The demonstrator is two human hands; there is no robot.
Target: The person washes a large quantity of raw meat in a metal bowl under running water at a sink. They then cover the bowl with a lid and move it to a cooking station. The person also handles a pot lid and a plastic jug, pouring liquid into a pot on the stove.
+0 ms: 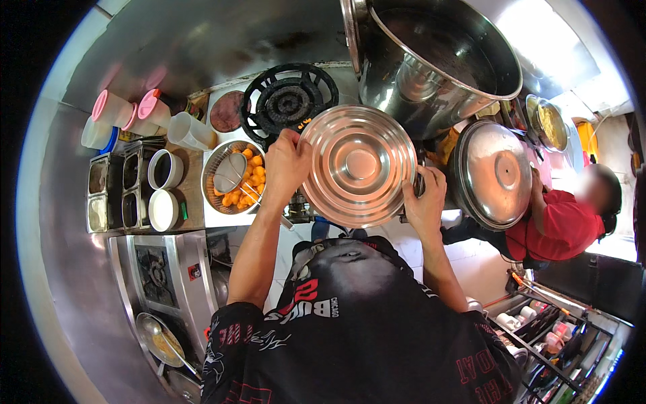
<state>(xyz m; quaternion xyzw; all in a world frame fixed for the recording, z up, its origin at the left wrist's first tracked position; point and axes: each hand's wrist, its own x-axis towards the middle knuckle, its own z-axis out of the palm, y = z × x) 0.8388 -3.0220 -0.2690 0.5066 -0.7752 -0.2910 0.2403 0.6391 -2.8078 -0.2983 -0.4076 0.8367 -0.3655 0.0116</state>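
Observation:
A round stainless steel lid with concentric rings (360, 165) is held up in front of me by both hands. My left hand (288, 164) pinches its left rim, and my right hand (425, 194) grips the right rim. Whatever lies under the lid is hidden. Left of my left hand stands a colander of orange fried balls (256, 177), with a wire mesh skimmer (230, 173) resting on them. Behind the lid is a black cast-iron gas burner (289, 102).
A tall steel stockpot of dark liquid (434, 76) stands at the back right. Beside it is a large lidded metal pot (497, 174), near a person in red (560, 224). At left are plastic containers (112, 108), two white tubs (164, 209) and steel trays (97, 208).

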